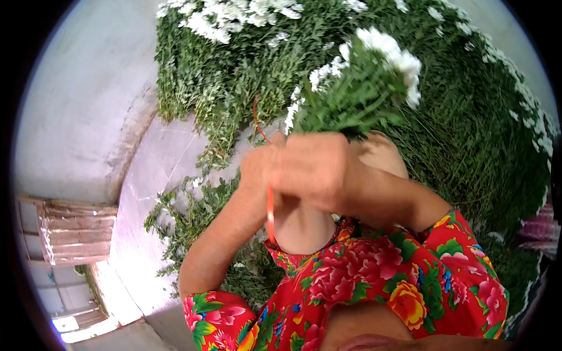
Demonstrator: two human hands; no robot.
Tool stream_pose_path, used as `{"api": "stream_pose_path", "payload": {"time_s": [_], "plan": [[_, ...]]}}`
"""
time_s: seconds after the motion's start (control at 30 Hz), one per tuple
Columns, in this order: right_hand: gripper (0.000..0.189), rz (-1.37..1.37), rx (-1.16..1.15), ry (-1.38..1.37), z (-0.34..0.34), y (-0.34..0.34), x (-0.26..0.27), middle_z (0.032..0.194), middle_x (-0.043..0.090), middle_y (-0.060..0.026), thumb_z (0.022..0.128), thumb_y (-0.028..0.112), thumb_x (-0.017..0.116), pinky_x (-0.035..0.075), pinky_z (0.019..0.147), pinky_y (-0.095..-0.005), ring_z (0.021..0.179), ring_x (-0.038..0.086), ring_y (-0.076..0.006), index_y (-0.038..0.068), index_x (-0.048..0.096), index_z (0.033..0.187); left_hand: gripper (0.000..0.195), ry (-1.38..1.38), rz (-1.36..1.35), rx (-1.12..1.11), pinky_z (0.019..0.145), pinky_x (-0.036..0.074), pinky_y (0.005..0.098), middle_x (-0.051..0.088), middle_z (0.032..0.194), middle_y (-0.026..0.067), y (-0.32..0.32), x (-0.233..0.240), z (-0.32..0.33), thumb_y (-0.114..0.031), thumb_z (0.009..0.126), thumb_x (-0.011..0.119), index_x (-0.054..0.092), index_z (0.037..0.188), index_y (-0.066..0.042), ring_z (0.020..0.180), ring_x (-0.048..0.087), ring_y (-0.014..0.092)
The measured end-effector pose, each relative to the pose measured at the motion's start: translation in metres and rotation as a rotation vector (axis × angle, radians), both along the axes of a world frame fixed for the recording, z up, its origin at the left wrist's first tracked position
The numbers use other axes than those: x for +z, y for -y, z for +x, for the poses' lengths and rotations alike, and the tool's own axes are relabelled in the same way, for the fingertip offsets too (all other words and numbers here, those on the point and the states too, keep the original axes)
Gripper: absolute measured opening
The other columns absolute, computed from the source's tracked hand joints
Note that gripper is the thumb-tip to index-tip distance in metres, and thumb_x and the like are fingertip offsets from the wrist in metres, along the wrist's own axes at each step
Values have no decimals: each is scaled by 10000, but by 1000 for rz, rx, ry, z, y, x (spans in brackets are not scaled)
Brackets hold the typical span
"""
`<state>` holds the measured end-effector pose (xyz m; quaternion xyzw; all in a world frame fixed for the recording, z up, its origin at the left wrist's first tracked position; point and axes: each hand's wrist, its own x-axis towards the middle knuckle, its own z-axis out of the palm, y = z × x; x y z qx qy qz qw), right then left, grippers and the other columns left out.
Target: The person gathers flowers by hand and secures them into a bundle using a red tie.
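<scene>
My left hand (258, 164) and my right hand (311, 169) are pressed together in front of my chest, fingers curled. A bunch of white chrysanthemums (358, 87) with green leaves rises from behind my right hand, which looks closed at its stems; motion blurs the hand and hides the stems. An orange-red plastic strip (271, 215) runs past my left hand, one end rising above it and the other hanging toward my floral shirt. My left fingers seem to pinch it, though they are partly covered by my right hand.
A large heap of cut white chrysanthemums (474, 123) spreads ahead and along the right. More leafy stems (193, 215) lie on the floor (153, 166) at the left. A pale wall (88, 96) and a wooden panel (77, 234) stand at the far left.
</scene>
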<state>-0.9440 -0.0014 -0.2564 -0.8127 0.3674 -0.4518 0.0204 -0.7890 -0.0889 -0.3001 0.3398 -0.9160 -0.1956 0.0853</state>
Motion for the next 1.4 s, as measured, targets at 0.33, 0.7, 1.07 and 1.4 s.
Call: {"api": "stream_pose_path", "payload": {"time_s": [0.33, 0.7, 1.07, 1.4], "plan": [[79, 459, -363, 506, -40, -17, -73, 797, 659, -153, 815, 1, 671, 528, 662, -378, 705, 665, -289, -28, 667, 889, 391, 26, 41, -101, 743, 531, 527, 687, 885, 241, -71, -22, -36, -149, 791, 731, 513, 1078, 6, 800, 667, 481], [104, 627, -264, 697, -37, -25, -77, 822, 680, -119, 829, -3, 715, 524, 672, -340, 732, 661, -180, -30, 703, 929, 145, 13, 82, -191, 932, 499, 501, 634, 1206, 253, -32, 44, -18, -60, 854, 705, 602, 848, 40, 1078, 626, 450], [56, 776, 175, 1181, -43, -24, -68, 992, 669, -71, 919, -52, 712, 568, 722, -271, 847, 683, -136, -49, 736, 969, 264, -609, 1301, 36, 677, 496, 227, 709, 868, 54, -17, -2, -8, -247, 1047, 594, 669, 1010, 4, 808, 664, 119], [97, 815, 61, 986, -51, -19, -78, 1108, 700, -114, 956, 14, 696, 546, 811, -271, 922, 666, -114, -17, 728, 1042, 56, -598, 1207, 129, 588, 445, 196, 694, 810, 15, -42, -2, -24, -33, 962, 700, 680, 1008, -10, 675, 601, 48]]}}
